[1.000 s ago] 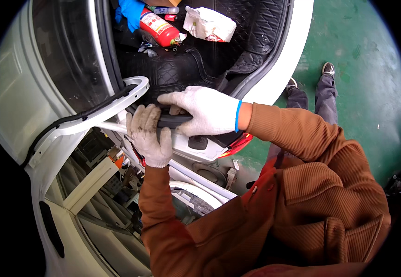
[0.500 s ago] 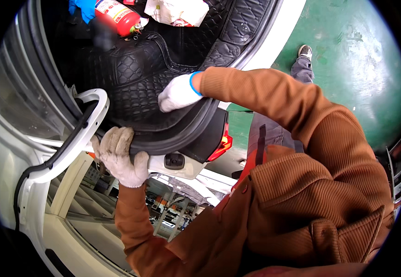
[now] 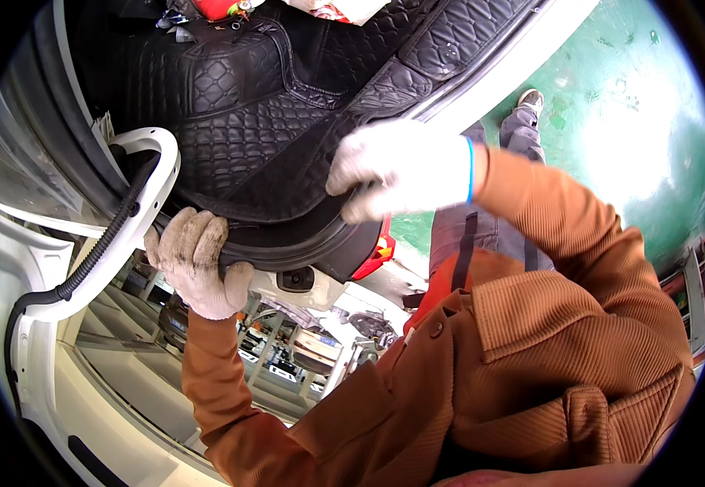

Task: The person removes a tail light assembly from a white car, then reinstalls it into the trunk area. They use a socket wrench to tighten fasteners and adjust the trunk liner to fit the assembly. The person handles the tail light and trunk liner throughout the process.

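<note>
My left hand (image 3: 194,264), in a soiled white knit glove, is wrapped over the black rubber seal (image 3: 275,250) on the rim of a vehicle's cargo opening, its thumb on the near side. My right hand (image 3: 401,170), in a cleaner white glove with a blue cuff edge, hovers at the right part of that rim. Its thumb and fingers are apart and a little smeared by motion; nothing shows between them. Inside the opening lies black quilted lining (image 3: 243,138), whose smooth border runs along the seal.
A white hinge arm (image 3: 172,158) with black corrugated conduit (image 3: 109,243) curves at left. A red cylinder (image 3: 218,6) and a white bag (image 3: 344,8) lie at the back. A red tail light (image 3: 378,258) sits below the rim. A person's shoe (image 3: 531,101) stands on green floor (image 3: 612,122).
My right hand has lifted off the quilted lining and moved right to the rim, its fingers opening. The left hand keeps its grip. The view has shifted, so the red cylinder is mostly cut off.
</note>
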Demonstrator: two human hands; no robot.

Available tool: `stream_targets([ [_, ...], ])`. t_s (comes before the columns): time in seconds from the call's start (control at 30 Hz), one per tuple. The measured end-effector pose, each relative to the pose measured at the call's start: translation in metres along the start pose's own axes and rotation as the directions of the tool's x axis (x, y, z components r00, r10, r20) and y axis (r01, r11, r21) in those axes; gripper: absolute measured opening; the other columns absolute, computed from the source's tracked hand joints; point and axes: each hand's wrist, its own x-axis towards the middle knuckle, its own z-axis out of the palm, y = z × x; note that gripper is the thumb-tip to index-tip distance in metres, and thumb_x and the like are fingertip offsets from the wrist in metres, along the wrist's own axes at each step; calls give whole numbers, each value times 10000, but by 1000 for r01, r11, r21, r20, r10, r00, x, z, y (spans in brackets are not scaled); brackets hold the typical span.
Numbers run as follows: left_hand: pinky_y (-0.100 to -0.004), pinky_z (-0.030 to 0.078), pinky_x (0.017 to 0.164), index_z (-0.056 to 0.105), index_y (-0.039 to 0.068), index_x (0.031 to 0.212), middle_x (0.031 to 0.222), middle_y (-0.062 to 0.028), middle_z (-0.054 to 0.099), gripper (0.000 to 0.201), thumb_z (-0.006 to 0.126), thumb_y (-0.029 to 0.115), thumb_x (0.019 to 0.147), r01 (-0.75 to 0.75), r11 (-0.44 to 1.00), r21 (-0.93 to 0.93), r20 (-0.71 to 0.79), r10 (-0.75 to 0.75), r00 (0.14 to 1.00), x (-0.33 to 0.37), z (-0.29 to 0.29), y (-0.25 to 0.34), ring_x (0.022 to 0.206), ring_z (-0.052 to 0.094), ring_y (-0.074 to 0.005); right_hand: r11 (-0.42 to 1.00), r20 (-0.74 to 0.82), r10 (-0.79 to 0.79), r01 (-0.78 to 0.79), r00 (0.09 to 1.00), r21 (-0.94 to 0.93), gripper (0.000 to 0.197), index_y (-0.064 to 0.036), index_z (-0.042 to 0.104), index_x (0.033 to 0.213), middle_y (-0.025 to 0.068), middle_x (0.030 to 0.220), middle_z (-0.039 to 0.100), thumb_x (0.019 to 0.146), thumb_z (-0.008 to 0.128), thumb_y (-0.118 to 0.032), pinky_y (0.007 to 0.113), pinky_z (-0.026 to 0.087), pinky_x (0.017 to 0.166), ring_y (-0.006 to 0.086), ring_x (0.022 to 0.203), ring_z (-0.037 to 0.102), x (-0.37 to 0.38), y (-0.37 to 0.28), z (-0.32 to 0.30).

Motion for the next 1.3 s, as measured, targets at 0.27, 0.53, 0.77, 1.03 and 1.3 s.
stream_targets([
  [0.27, -630, 254, 1229, 676, 99, 1224, 1240, -96, 687, 496, 589, 176, 742, -47, 999, -6, -47, 46, 998, -1, 0, -2, 1238, 637, -347, 980, -470, 26, -116, 882, -162, 407, -106, 710, 1163, 80, 1095, 680, 785, 850, -166, 438, 531, 878, 338, 1024, 650, -43, -20, 79],
  [0.53, -646, 231, 1237, 680, 88, 1220, 1245, -122, 689, 462, 607, 221, 784, -49, 999, 0, -46, 49, 998, -2, 3, -2, 1235, 640, -365, 977, -487, 30, -127, 873, -168, 284, -96, 674, 922, 111, 976, 616, 651, 747, -57, 478, 484, 832, 356, 958, 580, -12, -46, 86],
  [0.77, -676, 238, 1241, 670, 66, 1203, 1235, -139, 689, 433, 614, 237, 809, -58, 998, 16, -92, 59, 994, -3, 7, -4, 1242, 629, -381, 968, -442, -251, 211, 861, -137, 217, -76, 682, 886, 115, 1015, 643, 704, 796, -104, 466, 527, 853, 355, 983, 614, -6, -22, 75],
  [1.03, -656, 232, 1251, 665, 75, 1238, 1250, -136, 683, 436, 625, 222, 829, -70, 998, 6, -87, 70, 994, -4, 4, 0, 1249, 629, -372, 991, -299, -103, 124, 949, 54, 248, -53, 722, 1001, 110, 926, 677, 801, 823, -160, 436, 539, 835, 318, 930, 655, 1, -25, 59],
  [1.3, -601, 356, 1106, 659, 76, 1142, 1128, -99, 687, 427, 632, 300, 779, -72, 997, 26, -121, 75, 990, 1, 6, 0, 1125, 642, -334, 956, -221, -23, 86, 975, 281, 298, -47, 785, 1073, 91, 930, 698, 842, 881, -208, 398, 552, 853, 270, 969, 685, 13, -3, 53],
])
